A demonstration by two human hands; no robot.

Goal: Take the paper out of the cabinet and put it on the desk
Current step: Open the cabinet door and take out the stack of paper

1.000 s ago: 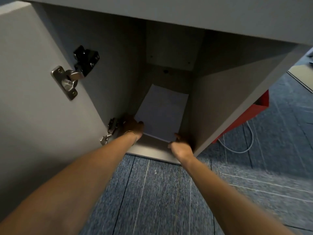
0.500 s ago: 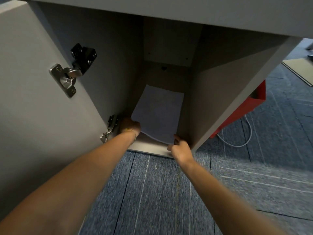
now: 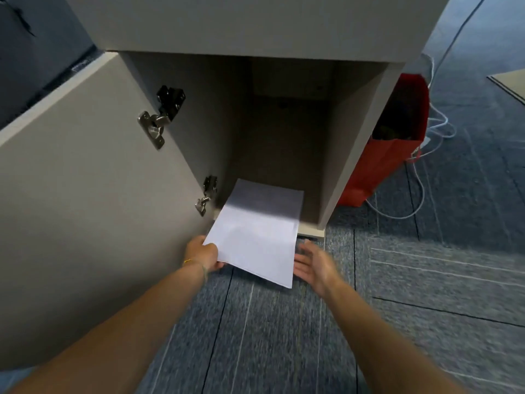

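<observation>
A white sheet of paper [image 3: 257, 234] sticks halfway out of the open grey cabinet [image 3: 355, 155], its near half over the carpet. My left hand [image 3: 203, 253] pinches the paper's near left corner. My right hand [image 3: 314, 264] is beside the paper's right edge, fingers spread and blurred; it holds nothing. The cabinet's inside is dark and otherwise bare. The desk top [image 3: 255, 21] runs above the cabinet.
The cabinet door [image 3: 85, 209] stands open on the left with two metal hinges [image 3: 159, 120]. A red bag [image 3: 395, 143] stands to the right of the cabinet, with white cables [image 3: 420, 194] on the blue carpet [image 3: 284, 336].
The paper has slid out toward me, from flat on the cabinet floor to half outside. My right hand has let go of its edge and opened. My view has pulled back.
</observation>
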